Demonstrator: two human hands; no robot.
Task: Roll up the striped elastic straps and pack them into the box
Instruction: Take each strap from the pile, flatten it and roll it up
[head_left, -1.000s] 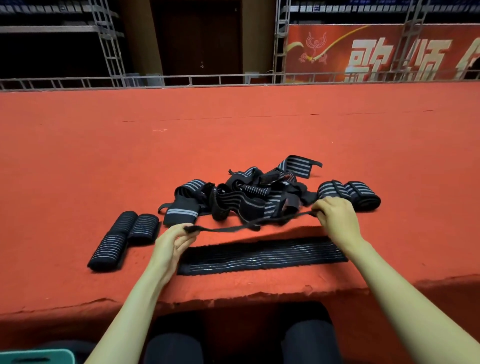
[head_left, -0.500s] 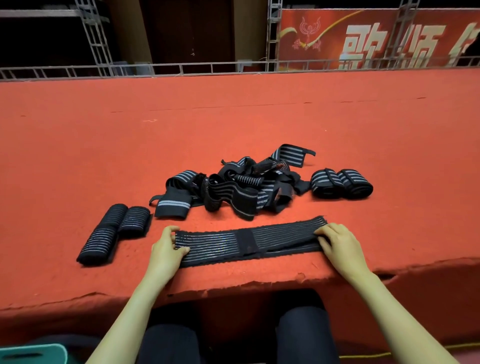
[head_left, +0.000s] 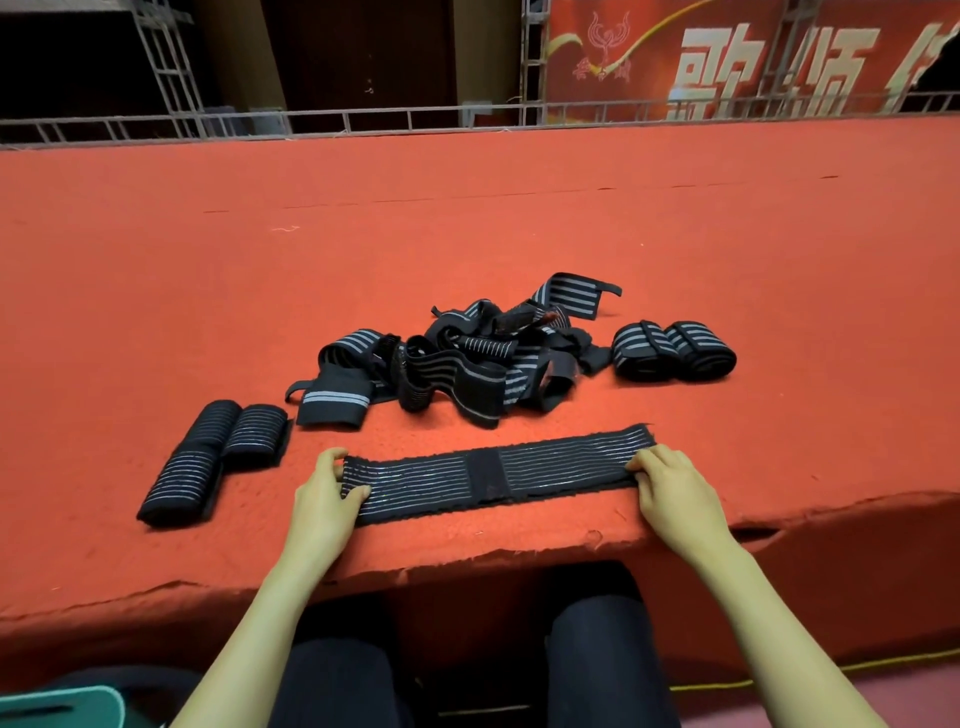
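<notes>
- Left hand (head_left: 323, 501) pinched the left end of the strap (head_left: 498, 473); right hand (head_left: 675, 501) gripped the right end.
- The strap lay flat near the frayed edge of the red felt carpet (head_left: 519, 218). It was black ribbed elastic with thin pale stripes.
- Behind it lay the left rolls (head_left: 213, 457), a tangled pile (head_left: 452, 369) and the right rolls (head_left: 675, 348).
- Far back stood a metal truss (head_left: 171, 62) and a red banner (head_left: 623, 52) with large pale Chinese characters.

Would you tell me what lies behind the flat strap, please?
A tangled pile of loose straps lies behind the flat strap; anything under that pile is hidden.
</notes>
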